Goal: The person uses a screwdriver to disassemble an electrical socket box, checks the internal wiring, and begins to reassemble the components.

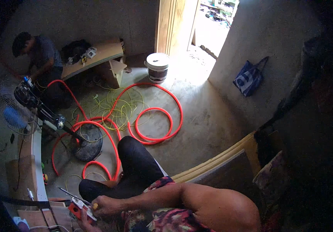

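Red tubing [178, 104] loops over the floor, partly hidden behind the dark-clad knee [135, 158]. At lower left, the right hand [106, 205] and the left hand [86, 223] — cut off below — clamp their fingers, respectively, on a slim tool [75, 196], its handle mostly covered, and a red-and-white box [74, 209] just under the tool's shaft — details too small to tell.

Left hand [85, 222]: part-hidden by red-white box [74, 209], cut off below. Dark bundle [74, 49], far edge of bench [103, 56]: unclear.
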Available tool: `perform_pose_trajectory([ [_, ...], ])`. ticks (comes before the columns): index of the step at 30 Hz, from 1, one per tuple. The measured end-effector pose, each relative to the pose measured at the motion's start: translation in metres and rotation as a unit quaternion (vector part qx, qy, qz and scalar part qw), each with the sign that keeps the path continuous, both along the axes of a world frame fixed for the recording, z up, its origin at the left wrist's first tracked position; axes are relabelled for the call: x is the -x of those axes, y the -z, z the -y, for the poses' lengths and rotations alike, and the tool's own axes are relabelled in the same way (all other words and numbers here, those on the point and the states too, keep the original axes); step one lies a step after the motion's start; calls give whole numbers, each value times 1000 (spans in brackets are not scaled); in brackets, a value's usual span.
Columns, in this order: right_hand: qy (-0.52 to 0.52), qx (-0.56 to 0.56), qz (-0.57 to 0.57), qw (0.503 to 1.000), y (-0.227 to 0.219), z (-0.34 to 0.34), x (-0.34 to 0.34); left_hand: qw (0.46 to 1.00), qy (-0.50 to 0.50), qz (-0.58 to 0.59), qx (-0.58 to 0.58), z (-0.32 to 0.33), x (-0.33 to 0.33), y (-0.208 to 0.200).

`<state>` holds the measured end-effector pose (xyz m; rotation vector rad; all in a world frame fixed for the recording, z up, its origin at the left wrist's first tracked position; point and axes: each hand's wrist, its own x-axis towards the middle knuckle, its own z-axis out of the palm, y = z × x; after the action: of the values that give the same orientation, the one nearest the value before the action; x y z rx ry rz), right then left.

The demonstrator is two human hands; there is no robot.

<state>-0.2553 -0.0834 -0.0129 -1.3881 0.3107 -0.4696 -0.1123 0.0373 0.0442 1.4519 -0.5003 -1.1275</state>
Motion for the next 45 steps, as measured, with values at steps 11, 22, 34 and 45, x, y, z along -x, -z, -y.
perform_pose_trajectory([
  [11,-3,-1,-4,1000,-6,15,-4,988,-93,29,120,31,10,-6],
  [22,-63,-95,-89,989,-46,16,-35,987,-149,-34,50,13,-22,-24],
  [34,-40,-90,-45,994,-24,8,-40,987,-152,47,28,12,-30,-12],
  [45,-56,-74,-78,993,-2,18,-48,988,-148,21,40,14,-27,-8],
])
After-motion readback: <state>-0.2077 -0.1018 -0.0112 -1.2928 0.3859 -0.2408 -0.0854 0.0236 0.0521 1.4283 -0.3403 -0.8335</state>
